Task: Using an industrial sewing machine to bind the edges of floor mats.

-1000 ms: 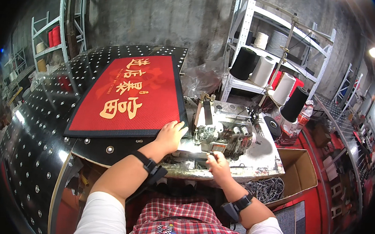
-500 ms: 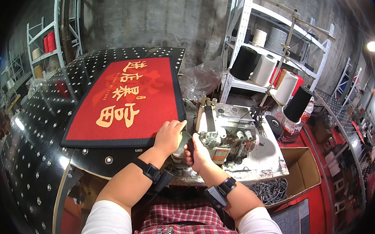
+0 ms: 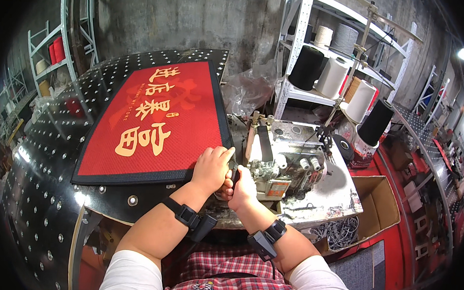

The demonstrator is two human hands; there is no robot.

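A red floor mat (image 3: 154, 117) with a black border and gold characters lies on the dark studded table. My left hand (image 3: 209, 171) is closed on its near right corner, thumb and fingers at the black edging. Close beside it, my right hand (image 3: 243, 190) is wrapped round a slim black-handled tool (image 3: 235, 177). The tool's front end meets the mat corner between my hands, and its exact kind is hidden by my fingers. Just right of my hands stands an overlock sewing machine (image 3: 286, 163) on a stained white top.
Thread cones, including a white cone (image 3: 332, 77) and a black cone (image 3: 376, 121), stand behind the machine by a white metal shelf (image 3: 304, 17). To the right is a cardboard box (image 3: 381, 205), near a heap of dark scraps (image 3: 337, 233). The studded table (image 3: 35, 187) spreads leftward.
My right hand has drawn in against my left, bringing the tool to the mat's corner. A grey blade-like part visible between the hands earlier is now mostly hidden. The view has shifted slightly.
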